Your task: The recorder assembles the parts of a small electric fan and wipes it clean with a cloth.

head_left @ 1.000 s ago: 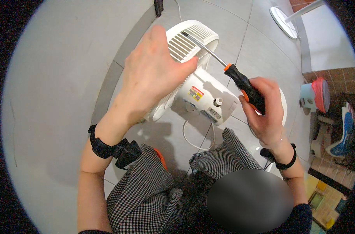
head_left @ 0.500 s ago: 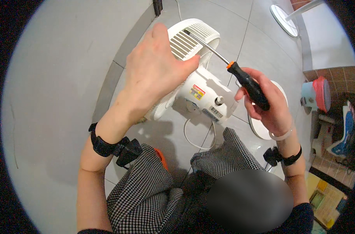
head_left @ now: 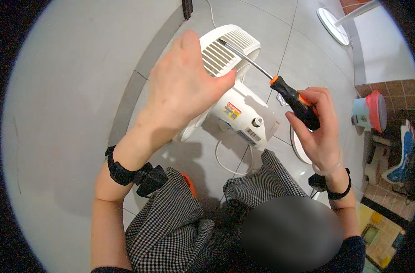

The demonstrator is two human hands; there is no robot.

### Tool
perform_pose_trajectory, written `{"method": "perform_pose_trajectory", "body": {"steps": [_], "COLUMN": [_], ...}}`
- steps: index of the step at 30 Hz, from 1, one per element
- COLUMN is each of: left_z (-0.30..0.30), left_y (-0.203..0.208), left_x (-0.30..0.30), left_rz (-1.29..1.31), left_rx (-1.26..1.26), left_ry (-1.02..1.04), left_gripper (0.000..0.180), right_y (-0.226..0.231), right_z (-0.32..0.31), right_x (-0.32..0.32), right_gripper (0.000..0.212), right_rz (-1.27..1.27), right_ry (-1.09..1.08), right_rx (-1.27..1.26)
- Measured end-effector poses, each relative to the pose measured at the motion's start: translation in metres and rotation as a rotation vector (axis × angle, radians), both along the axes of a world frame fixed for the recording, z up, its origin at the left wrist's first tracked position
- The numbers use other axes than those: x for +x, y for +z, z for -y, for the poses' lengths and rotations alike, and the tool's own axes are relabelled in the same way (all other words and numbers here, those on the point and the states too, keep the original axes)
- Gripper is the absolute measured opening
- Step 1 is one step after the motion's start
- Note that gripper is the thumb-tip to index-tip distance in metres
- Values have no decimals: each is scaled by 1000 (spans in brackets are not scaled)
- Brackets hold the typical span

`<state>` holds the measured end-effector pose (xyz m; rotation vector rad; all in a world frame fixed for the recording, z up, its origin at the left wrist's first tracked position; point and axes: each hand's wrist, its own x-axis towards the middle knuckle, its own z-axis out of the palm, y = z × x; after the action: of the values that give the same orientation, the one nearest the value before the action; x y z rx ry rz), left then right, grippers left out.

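Pink liner (head_left: 376, 108) rims the blue bin (head_left: 361, 113); right hand (head_left: 322, 134) grips a screwdriver (head_left: 287, 93).

A pale wall (head_left: 75, 113) rises left of the grey tiled floor (head_left: 271, 27) — at upper right, a white round base (head_left: 329, 27) carries a slanting pole (head_left: 357, 11), and lower down sits a light-blue bucket (head_left: 361, 112), pink at its rim.

A grey tiled floor (head_left: 273, 29) carries a white fan (head_left: 249, 109), a looped white cable (head_left: 217, 157), a round white disc (head_left: 299, 148) at right and, farther off, a white stand base (head_left: 329, 28).
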<state>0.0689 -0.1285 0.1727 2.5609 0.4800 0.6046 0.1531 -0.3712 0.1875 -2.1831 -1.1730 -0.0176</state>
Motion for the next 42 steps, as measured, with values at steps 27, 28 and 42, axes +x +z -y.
{"method": "perform_pose_trajectory", "body": {"steps": [27, 28, 42], "left_z": [3, 3, 1], "left_y": [-3, -2, -2], "left_x": [3, 3, 2], "left_rz": [13, 6, -20], "left_rx": [9, -7, -2], "left_ry": [-37, -38, -28], "left_gripper": [49, 49, 51], "right_y": [-4, -5, 0], "right_z": [3, 3, 5], "right_x": [3, 2, -5], "right_gripper": [42, 42, 36], "right_rz": [-630, -657, -167], "right_ry": [-165, -177, -127], "right_rx": [103, 174, 96]}}
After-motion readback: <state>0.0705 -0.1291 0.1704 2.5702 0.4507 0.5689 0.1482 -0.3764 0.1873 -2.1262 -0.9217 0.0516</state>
